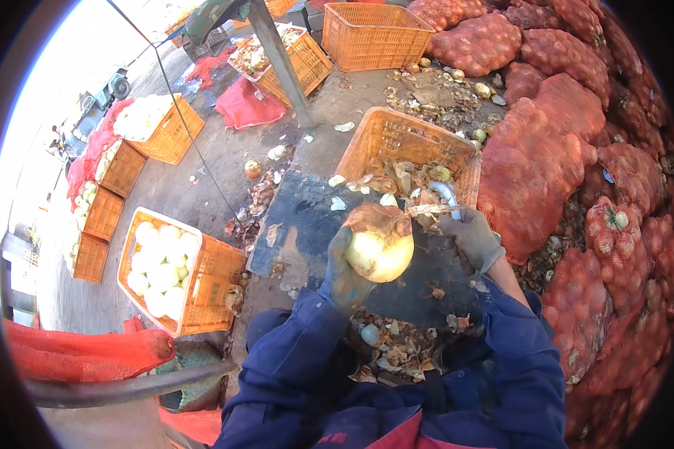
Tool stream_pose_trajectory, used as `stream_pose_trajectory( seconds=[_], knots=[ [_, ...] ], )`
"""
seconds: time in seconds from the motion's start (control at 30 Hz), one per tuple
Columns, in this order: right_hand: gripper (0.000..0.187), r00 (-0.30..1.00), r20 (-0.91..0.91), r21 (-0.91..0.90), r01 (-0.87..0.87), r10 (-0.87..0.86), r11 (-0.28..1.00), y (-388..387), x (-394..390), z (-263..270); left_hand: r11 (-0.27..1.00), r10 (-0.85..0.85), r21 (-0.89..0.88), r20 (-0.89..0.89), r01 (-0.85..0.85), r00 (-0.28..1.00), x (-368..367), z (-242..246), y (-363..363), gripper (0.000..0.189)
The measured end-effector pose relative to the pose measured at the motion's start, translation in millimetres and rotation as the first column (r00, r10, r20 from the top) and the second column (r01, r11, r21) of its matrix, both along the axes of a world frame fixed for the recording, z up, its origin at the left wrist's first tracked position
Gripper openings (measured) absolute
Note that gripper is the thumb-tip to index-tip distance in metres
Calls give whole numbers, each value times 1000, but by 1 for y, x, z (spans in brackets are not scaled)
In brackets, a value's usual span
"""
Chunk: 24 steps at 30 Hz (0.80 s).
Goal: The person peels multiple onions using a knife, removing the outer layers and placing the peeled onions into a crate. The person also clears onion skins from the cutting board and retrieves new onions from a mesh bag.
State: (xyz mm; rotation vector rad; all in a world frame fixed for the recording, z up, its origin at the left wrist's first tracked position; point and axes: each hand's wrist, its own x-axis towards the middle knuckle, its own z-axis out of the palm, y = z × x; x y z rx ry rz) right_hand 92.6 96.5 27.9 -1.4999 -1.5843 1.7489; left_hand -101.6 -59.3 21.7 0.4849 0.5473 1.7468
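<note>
My left hand (344, 275), in a stained work glove, grips a large onion (383, 259) from its left side. The onion's lower part is bare and pale yellow, while brown dry skin (373, 218) still covers its top. My right hand (473, 238), in a grey glove, is closed around a pale, curved tool (445, 193), probably a small knife; the fingers hide its handle. A twisted strand of dry skin (427, 209) stretches from the onion to the tool. Both hands are above a dark board (297, 216) strewn with skin scraps.
An orange plastic crate (365, 132) with onion skins stands beyond the board. Left of it is a crate (216, 280) of peeled onions (163, 275). Red mesh sacks of onions (533, 168) are piled on the right. A slanted post (281, 62) rises ahead.
</note>
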Motion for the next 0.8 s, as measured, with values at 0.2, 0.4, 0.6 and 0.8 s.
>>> stream_pose_trajectory(
  seconds=[0.2, 0.4, 0.6, 0.8],
  knots=[
    [33, 936, 309, 307, -265, 167, 914, -3, 25, -32, 999, 39, 18, -60, -38, 997, -8, -11, 9, 67],
    [30, 935, 317, 604, -330, 162, 726, -25, 20, -4, 990, 138, -19, -73, -140, 988, -8, -12, 8, 62],
    [38, 949, 126, 744, -284, 291, 605, -67, 11, 12, 992, 120, -28, -65, -122, 991, -7, -9, 13, 61],
    [56, 914, 262, 845, -372, 309, 385, -86, -3, 5, 975, 171, -141, -36, -174, 985, -4, -25, 9, 59]
  ],
)
